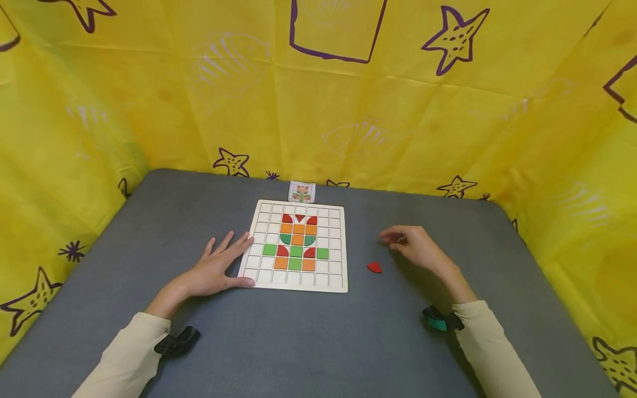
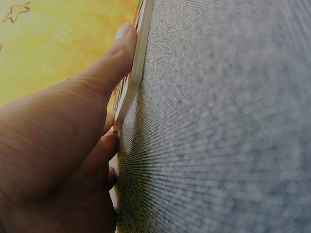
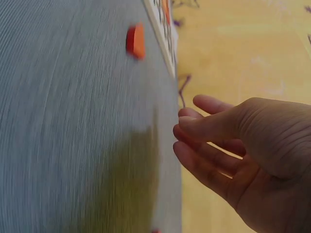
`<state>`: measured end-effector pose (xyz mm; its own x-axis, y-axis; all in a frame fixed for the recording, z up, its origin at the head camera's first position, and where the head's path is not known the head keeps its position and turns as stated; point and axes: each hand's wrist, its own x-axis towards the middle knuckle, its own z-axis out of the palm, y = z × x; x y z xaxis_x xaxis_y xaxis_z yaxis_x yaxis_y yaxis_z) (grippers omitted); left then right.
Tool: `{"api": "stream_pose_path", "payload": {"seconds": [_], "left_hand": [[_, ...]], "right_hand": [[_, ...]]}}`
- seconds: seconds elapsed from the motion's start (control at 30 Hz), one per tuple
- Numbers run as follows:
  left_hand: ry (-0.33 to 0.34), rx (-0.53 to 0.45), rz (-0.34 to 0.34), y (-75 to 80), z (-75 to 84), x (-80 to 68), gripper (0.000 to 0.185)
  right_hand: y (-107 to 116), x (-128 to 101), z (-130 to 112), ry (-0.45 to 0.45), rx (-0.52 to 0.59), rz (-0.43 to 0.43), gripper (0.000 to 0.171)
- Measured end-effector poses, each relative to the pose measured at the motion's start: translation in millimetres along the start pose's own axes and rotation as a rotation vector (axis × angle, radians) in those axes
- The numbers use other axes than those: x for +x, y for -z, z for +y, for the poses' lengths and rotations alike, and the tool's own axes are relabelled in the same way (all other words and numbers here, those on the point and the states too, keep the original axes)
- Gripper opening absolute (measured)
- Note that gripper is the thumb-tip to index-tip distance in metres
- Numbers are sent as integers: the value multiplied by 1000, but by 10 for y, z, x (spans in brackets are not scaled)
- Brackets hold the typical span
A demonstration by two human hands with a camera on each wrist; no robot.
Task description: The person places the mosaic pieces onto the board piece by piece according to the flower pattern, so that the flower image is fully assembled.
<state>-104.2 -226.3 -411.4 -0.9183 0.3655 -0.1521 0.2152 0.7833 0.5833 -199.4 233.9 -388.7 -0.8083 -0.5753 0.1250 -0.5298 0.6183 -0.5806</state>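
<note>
A small red piece (image 1: 375,267) lies on the table (image 1: 298,342), between the board (image 1: 296,284) and the right hand (image 1: 420,247). The right hand hovers empty, fingers loosely parted; the left hand (image 1: 219,268) lies flat against the board. The piece looks light, stiff and thin, best pinched by its edges.

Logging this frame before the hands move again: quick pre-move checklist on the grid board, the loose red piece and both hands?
1. White wooden grid board braced: ok, left hand rests flat on the grey table with its thumb along the board's near edge.
2. Loose red quarter-round piece reachable: ok, it lies on the table between board and right hand.
3. Right hand free: cannot tell; fingers loosely curled, something small may sit at the fingertips.
4. Pattern card visible: ok, behind the board.
5. Empty cells left on board: ok, many.
</note>
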Motion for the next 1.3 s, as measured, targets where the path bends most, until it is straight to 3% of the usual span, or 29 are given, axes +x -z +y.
{"api": "stream_pose_path", "payload": {"seconds": [0.4,0.6,1.03,1.3], "left_hand": [[5,12,-3,3,-14,2,102],[-1,22,-4,5,-9,19,102],[1,7,-6,-2,-8,14,101],[5,2,-1,7,7,-2,101]], "right_hand": [[370,-455,347,-191,-25,13,40],[419,-592,443,-179,-137,5,34],[375,-661,484,-244,-44,38,30],[326,-636,474,-209,-46,70,29]]}}
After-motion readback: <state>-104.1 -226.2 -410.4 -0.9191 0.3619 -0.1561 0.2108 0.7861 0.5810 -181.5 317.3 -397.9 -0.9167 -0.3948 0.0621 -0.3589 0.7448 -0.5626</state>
